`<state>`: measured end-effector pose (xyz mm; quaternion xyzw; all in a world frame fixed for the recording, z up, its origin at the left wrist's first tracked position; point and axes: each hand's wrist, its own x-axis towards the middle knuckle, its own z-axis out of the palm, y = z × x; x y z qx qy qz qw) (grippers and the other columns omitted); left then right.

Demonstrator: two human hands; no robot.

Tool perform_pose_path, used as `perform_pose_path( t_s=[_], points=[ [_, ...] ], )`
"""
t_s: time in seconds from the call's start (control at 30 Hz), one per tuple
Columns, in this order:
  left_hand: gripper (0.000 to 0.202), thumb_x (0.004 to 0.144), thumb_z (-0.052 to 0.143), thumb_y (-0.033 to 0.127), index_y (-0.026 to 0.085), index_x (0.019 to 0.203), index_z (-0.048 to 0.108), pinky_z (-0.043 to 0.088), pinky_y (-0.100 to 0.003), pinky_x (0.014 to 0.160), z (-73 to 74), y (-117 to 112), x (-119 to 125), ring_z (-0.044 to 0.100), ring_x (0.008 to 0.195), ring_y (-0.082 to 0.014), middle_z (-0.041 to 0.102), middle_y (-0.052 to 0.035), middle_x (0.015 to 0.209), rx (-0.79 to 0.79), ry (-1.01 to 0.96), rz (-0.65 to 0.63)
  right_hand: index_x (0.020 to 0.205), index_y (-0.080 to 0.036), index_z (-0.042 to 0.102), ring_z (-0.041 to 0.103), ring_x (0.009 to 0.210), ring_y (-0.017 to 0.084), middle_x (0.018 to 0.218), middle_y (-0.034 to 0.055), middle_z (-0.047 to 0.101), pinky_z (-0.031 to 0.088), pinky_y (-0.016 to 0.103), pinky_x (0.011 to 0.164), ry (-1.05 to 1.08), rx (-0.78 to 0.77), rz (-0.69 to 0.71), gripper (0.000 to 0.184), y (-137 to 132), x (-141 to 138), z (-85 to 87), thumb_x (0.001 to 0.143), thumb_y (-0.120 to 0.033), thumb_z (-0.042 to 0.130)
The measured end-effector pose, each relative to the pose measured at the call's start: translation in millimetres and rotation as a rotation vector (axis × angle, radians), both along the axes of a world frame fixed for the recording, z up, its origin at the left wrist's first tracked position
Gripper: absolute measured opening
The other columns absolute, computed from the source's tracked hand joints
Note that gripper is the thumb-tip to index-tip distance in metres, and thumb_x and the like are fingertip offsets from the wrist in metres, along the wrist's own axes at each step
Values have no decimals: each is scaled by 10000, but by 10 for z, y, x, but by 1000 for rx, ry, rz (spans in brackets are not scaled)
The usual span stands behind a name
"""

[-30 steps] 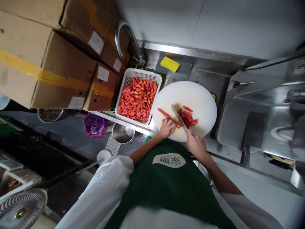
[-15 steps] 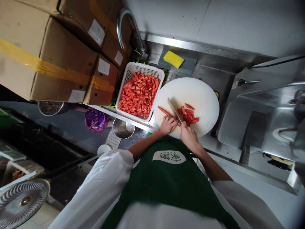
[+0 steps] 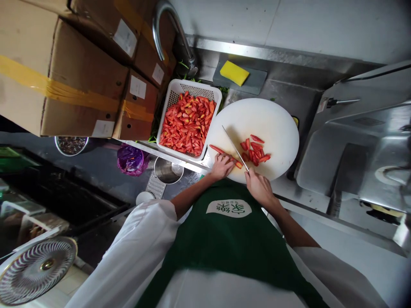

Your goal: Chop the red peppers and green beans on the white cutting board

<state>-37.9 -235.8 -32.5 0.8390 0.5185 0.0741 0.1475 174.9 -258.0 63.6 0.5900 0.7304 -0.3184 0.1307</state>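
A long red chili pepper [image 3: 217, 149] lies on the round white cutting board [image 3: 272, 115]. My left hand [image 3: 222, 166] is closed over its middle, pressing it to the board, and a cut end shows an orange inside. In my right hand [image 3: 258, 185] is the handle of a kitchen knife [image 3: 235, 147], the blade slanting away to the upper left, just right of the pepper's cut end. Several cut chili pieces [image 3: 256, 150] lie to the right of the blade. Left of the board, a white plastic basket [image 3: 217, 92] holds a heap of cut red chili.
Cardboard boxes [image 3: 83, 77] are stacked at the left. Behind the board are a faucet [image 3: 189, 55] and a yellow sponge [image 3: 234, 72] on a grey slab. A steel sink [image 3: 316, 158] is at the right. A fan [image 3: 40, 269] stands low at the left.
The knife has shifted slightly right, off the pepper's end, so the cut face now shows. My left hand has slid a little left along the pepper. The camera view has tilted slightly.
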Motion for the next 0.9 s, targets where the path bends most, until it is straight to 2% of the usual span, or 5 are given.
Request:
perform_pose_path(
  t_s=[0.1, 0.33, 0.5, 0.67, 0.9],
  points=[
    [342, 1016, 401, 358, 252, 1177, 684, 297, -528, 1028, 19, 17, 8, 437, 1211, -307, 595, -125, 1245, -26, -5, -19, 1162, -151, 493, 700, 811, 240, 918, 121, 722, 398, 288, 686, 15, -5, 52, 296, -26, -51, 42, 1077, -329, 272],
    [381, 1027, 355, 359, 239, 1206, 669, 362, -478, 941, -14, 34, -28, 453, 1109, -285, 601, -130, 1207, -95, -43, 52, 1257, -112, 477, 696, 891, 259, 961, 156, 716, 419, 297, 713, 49, 32, 44, 357, 207, -185, -82, 1079, -324, 252],
    [359, 1026, 375, 341, 250, 1213, 668, 353, -485, 986, -87, -4, -63, 426, 1177, -288, 607, -124, 1227, -65, -53, 77, 1257, -123, 485, 697, 825, 258, 906, 135, 716, 405, 303, 691, 47, 38, 77, 353, 134, -170, -32, 1079, -333, 264],
    [363, 1029, 374, 356, 233, 1195, 673, 381, -464, 1017, -132, -56, -152, 435, 1189, -262, 611, -116, 1199, -70, -96, 50, 1233, -128, 488, 697, 875, 253, 957, 140, 720, 402, 298, 702, 62, 37, 39, 319, 201, -319, -93, 1077, -312, 279],
    [382, 1030, 354, 344, 228, 1201, 675, 402, -491, 1024, -180, -70, -167, 475, 1157, -257, 605, -132, 1225, -97, -113, 72, 1226, -144, 504, 688, 841, 259, 912, 128, 714, 395, 302, 712, 72, 9, 71, 323, 143, -203, 30, 1071, -336, 296]
  ],
)
